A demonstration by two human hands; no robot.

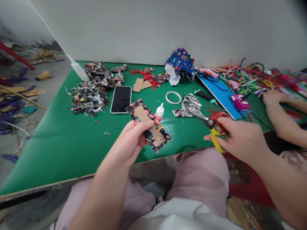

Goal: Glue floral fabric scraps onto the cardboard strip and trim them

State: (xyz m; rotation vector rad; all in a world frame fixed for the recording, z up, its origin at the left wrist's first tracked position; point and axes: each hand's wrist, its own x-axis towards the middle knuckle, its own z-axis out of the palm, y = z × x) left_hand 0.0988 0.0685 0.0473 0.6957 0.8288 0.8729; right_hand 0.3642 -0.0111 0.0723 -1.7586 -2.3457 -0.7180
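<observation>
**Fabric-wrapped card held over counter edge, scissors at the ready**

Fabric piece (148, 125), floral print w/ a brown card strip on its upper face, is pinched in the left hand (130, 142), thumb on top, fingers beneath; it hangs just above the near edge of the green counter (59, 140). Right hand (240, 139) is closed through the yellow-and-red handles of the scissors (211, 123), blades nearly shut, tips pointing left toward a fabric scrap (189, 105) and apart from the held piece.

Risks, as judged:
- Grip covers only the lower-left end, so the far end may droop or twist when blades bite; cut would wander off the card edge.
- Thumb lies close to the card strip; a cut run toward it could nick the finger.
- Glue bottle (160, 110) stands just behind the piece; a swing of either hand may tip it.
- Phone (121, 99) lies near the bottle & a scrap pile (91, 92); spilt glue could reach it.
- Co-worker's hand (273, 97) rests at right, near the scissors' side; a wide elbow move could bump it.
</observation>
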